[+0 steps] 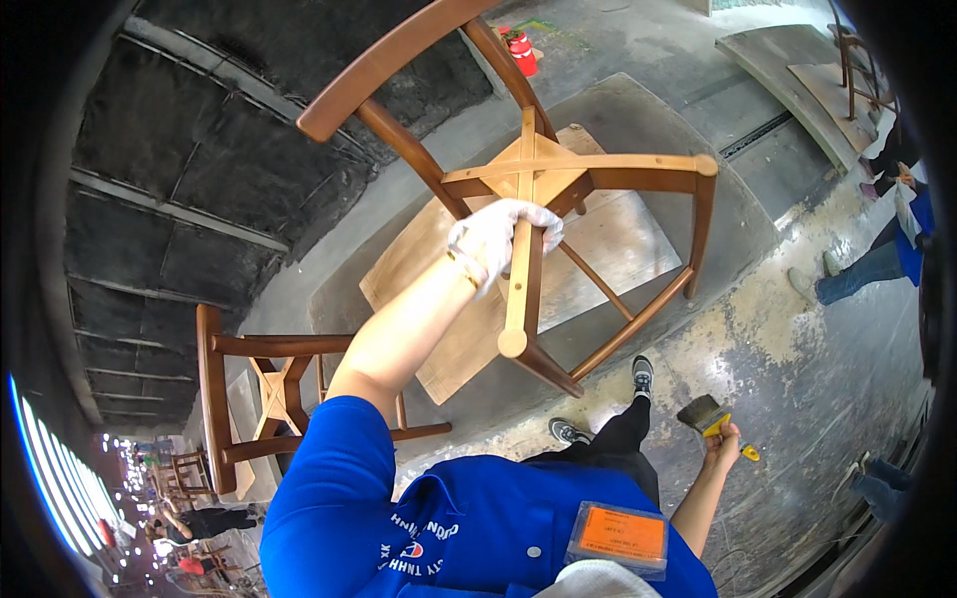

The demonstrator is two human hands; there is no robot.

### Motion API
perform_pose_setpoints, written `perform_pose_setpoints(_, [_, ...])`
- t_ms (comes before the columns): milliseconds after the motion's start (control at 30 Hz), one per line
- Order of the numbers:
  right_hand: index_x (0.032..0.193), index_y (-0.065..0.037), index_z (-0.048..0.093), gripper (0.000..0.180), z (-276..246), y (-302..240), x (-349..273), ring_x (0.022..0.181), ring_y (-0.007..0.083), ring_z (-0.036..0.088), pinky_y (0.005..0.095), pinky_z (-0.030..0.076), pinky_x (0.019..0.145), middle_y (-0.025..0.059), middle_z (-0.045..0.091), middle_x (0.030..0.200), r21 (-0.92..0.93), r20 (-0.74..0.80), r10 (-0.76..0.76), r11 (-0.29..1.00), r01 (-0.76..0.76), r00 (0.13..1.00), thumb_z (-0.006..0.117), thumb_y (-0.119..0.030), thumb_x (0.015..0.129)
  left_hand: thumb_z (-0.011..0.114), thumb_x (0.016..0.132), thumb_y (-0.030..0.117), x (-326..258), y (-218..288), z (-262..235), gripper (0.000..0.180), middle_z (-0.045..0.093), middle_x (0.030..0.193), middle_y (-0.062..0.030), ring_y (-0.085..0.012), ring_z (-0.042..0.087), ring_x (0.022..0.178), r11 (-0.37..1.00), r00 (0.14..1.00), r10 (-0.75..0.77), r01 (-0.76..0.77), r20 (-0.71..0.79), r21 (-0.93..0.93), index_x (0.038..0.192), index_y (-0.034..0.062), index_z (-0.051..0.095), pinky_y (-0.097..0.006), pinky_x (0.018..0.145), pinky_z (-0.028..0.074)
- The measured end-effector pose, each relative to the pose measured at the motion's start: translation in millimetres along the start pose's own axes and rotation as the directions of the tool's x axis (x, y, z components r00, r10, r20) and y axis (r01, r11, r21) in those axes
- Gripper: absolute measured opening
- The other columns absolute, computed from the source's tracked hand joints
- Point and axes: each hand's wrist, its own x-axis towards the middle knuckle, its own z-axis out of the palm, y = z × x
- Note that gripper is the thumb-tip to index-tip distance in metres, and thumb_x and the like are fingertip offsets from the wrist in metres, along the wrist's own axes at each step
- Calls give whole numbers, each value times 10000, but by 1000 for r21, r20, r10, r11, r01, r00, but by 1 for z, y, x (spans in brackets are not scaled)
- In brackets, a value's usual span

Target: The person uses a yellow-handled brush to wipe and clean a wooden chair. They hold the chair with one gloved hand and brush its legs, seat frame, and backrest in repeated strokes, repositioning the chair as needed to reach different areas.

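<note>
Floor (788, 374); left fingers (541, 216) curled round chair (535, 171)

The person's left arm (424, 317), in a short blue cloth sleeve (334, 463), reached up and forward from the shoulder, its forearm bare and slanting toward the right of the view. The wrist ran nearly in line with the forearm, a thin yellowish band (464, 267) around it. The left hand (493, 237), in a white fabric glove, was curled into a firm grip. The bare right forearm (700, 503) angled out to the person's right, and the ungloved right hand (726, 447) was raised with its fingers bent in a closed grasp.
</note>
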Motion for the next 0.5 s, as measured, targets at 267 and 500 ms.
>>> perform_pose_setpoints(267, [997,-166,668,211,38,-64,90,906,236,764,427,639,763,36,731,998,-188,45,9,982,0,999,707,22,909,624,909,171,17,-19,3,192,626,815,-110,-231,591,797,984,980,177,-175,-90,22,815,3,626,-330,801,485])
perform_pose_setpoints(500, [972,-143,670,208,115,-127,136,838,190,720,380,613,711,23,704,957,-362,119,-53,928,92,992,676,54,903,584,874,167,46,-15,23,118,604,787,-98,-251,560,740,944,914,193,-272,-356,-186,793,81,597,-337,720,475])
